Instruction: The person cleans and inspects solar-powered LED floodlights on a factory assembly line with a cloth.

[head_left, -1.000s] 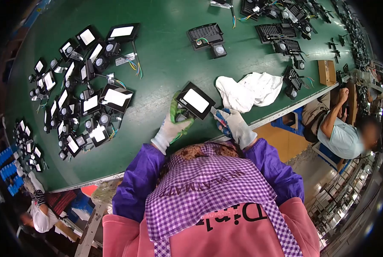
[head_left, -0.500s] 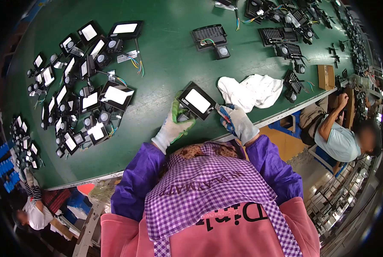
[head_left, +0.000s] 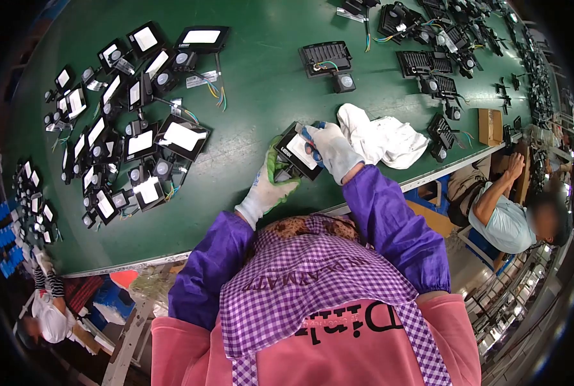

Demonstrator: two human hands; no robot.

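Left hand (head_left: 268,188): brace the frame firmly so it can't twist; your fingers curl partly closed around its left edge.
LED floodlight (head_left: 293,153): between your hands, panel facing up.
Right hand (head_left: 334,148): keep pressure light on the panel; your fingers close around a slim blue tool (head_left: 307,132), type unclear.
White cloth (head_left: 390,140): on the tabletop (head_left: 255,83), just beside.

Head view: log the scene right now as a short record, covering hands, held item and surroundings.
left hand: gloved, holding the lamp by its left side
right hand: gloved, over the lamp's face, gripping a small object, type unclear
lamp face: white panel, black frame
cloth: white, crumpled, right of the lamp
table: green, more lamps clustered left
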